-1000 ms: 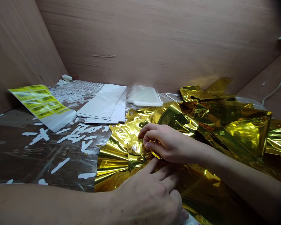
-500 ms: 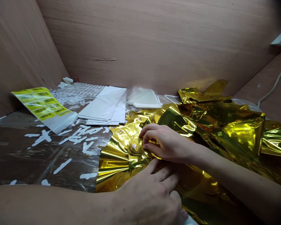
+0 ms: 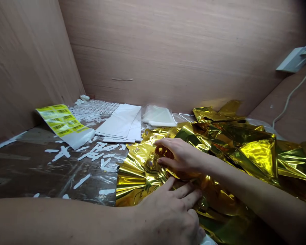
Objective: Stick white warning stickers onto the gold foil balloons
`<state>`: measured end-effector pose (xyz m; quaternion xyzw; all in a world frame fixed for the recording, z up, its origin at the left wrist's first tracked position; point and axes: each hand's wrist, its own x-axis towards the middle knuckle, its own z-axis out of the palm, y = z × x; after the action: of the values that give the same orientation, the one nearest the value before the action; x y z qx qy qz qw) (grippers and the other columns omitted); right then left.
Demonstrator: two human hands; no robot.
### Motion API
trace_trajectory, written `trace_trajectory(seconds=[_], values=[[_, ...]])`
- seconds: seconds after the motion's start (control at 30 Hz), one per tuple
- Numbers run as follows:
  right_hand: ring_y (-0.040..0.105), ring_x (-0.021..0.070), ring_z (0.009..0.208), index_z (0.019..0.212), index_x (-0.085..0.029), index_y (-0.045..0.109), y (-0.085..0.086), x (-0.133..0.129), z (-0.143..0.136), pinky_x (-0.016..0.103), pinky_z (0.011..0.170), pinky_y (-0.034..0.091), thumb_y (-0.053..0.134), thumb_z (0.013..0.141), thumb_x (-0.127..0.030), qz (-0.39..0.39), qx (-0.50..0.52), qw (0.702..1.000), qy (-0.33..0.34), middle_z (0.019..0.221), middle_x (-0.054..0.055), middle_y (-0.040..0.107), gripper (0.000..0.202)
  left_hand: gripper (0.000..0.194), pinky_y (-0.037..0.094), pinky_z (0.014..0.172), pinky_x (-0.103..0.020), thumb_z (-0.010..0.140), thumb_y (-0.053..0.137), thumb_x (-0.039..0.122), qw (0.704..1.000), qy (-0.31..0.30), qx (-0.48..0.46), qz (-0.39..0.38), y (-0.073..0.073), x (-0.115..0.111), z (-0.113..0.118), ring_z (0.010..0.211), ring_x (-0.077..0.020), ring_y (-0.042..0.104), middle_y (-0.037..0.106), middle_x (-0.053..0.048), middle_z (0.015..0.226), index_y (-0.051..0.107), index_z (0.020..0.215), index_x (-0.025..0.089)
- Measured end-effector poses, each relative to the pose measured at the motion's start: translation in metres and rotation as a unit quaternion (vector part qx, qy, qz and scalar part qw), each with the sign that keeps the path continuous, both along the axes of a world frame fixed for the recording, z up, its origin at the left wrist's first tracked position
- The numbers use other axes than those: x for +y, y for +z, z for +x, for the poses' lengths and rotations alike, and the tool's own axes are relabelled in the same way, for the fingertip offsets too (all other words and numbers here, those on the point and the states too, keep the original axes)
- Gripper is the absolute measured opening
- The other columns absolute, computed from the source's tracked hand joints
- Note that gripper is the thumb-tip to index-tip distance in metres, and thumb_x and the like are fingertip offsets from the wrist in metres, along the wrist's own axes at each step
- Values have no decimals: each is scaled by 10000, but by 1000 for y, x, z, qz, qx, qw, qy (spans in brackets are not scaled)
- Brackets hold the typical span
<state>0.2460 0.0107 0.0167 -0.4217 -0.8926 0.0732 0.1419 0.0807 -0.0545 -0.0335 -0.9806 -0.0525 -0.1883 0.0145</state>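
Observation:
My left hand (image 3: 172,207) lies palm down on crumpled gold foil sheets (image 3: 132,177), its fingers spread and touching the foil. Just beyond it, my right hand (image 3: 180,153) arches over the foil with fingers curved and thumb apart from them. Gold foil shows in the gap between that thumb and the index finger; a firm hold on it cannot be seen. Near these fingertips the foil has scalloped, layered edges. A larger heap of shiny gold foil (image 3: 257,156) spreads to the right, partly under my right forearm. Below my left hand a bit of white (image 3: 207,240) peeks out.
Left of the foil lie white paper strips (image 3: 81,181), a sheet of yellow barcode labels (image 3: 60,119) and white cards (image 3: 121,122). Behind stands a clear bag with pale contents (image 3: 159,115). Wooden panels (image 3: 155,51) enclose the back and sides. A white cable (image 3: 294,88) hangs at right.
My right thumb and fingers have parted from a closer pinch, and more gold foil shows between them. My left hand stays on the foil. The camera view has shifted slightly.

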Motion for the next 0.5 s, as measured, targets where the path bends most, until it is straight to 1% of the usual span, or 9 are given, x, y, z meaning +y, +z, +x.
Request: trace_trajectory(seconds=[0.1, 0.17, 0.27, 0.33, 0.37, 0.43, 0.5], values=[[659, 199, 922, 1085, -145, 676, 2, 14, -2, 343, 858, 517, 613, 969, -240, 22, -47, 998, 34, 1045, 107, 714, 162, 387, 479, 1003, -484, 1033, 460, 387, 1000, 14, -4, -4, 2, -4, -1, 1318, -318, 581, 622, -128, 1440, 766, 960, 160], [658, 186, 881, 1028, -133, 682, 5, 22, -3, 318, 813, 520, 535, 994, -175, 56, -104, 991, 61, 1027, 116, 710, 157, 377, 473, 1038, -491, 1035, 459, 363, 999, 27, -7, -15, 4, -7, -3, 1318, -316, 589, 626, -130, 1436, 765, 973, 150], [664, 171, 844, 977, -134, 678, 17, 25, -8, 277, 766, 518, 508, 931, -39, 116, -209, 966, 101, 981, 104, 717, 200, 308, 454, 1091, -501, 1006, 528, 356, 999, 31, 8, -23, 9, -12, -6, 1339, -321, 579, 615, -139, 1447, 758, 1007, 150], [671, 154, 844, 978, -139, 678, 30, 19, -13, 246, 762, 510, 512, 880, 12, 144, -249, 951, 112, 961, 82, 727, 244, 259, 442, 1112, -517, 973, 585, 356, 999, 27, 18, -19, 10, -13, -8, 1359, -331, 564, 586, -142, 1478, 747, 1027, 161], [675, 146, 849, 996, -139, 679, 38, 16, -15, 235, 762, 505, 508, 875, 14, 155, -258, 947, 110, 967, 73, 731, 258, 242, 436, 1122, -517, 965, 598, 351, 999, 26, 16, -18, 11, -14, -9, 1368, -331, 557, 572, -140, 1492, 742, 1025, 166], [681, 130, 867, 1041, -129, 672, 56, 9, -20, 225, 768, 495, 464, 899, -15, 190, -266, 940, 94, 995, 62, 738, 276, 217, 424, 1141, -501, 970, 593, 329, 999, 23, 10, -20, 12, -13, -10, 1376, -315, 553, 567, -127, 1500, 737, 1011, 173], [688, 99, 878, 1043, -111, 664, 78, 4, -23, 216, 790, 482, 358, 930, -79, 235, -271, 930, 74, 1014, 44, 736, 328, 204, 422, 1149, -481, 971, 588, 306, 999, 16, 6, -27, 13, -13, -9, 1365, -299, 566, 584, -123, 1485, 739, 966, 169]])
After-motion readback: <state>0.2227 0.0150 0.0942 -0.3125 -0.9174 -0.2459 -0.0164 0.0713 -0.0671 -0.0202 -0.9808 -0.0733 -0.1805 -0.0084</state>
